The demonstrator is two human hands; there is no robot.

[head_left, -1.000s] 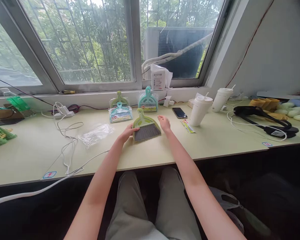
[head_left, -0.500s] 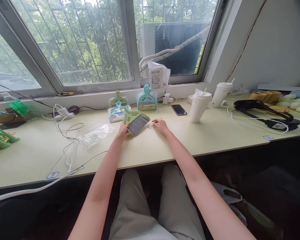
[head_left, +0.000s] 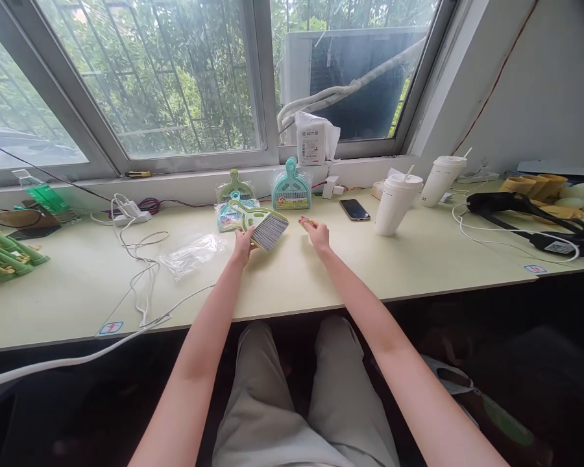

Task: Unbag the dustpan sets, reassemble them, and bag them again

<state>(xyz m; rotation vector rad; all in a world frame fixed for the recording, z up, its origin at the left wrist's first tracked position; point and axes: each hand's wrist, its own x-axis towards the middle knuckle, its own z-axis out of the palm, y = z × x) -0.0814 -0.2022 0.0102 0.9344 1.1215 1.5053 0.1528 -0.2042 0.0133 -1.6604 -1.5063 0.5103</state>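
My left hand (head_left: pixel 244 246) is closed on the lower left edge of a small green dustpan (head_left: pixel 241 209) with a brush fitted in it. The grey-striped bristles (head_left: pixel 271 232) face up and right, and the set is tilted above the table. To its right, my right hand (head_left: pixel 318 235) pinches a small colourful piece, perhaps a paper label (head_left: pixel 306 222); its print is too small to read. Behind the left hand, a blue dustpan set (head_left: pixel 230 217) and a green one (head_left: pixel 235 185) lean in clear wrapping. A turquoise wrapped set (head_left: pixel 291 191) stands beside them.
A crumpled clear plastic bag (head_left: pixel 193 255) lies left of my left hand, near white cables (head_left: pixel 143 285). Right of my hands are a phone (head_left: pixel 355 209), two white lidded cups (head_left: pixel 397 206) with straws and a black headset (head_left: pixel 530 220). A tissue pack (head_left: pixel 314 144) stands on the sill.
My right hand has lifted the small colourful piece and drawn it away from the brush to the right. The dustpan set has tilted slightly in my left hand. The view has shifted a little.
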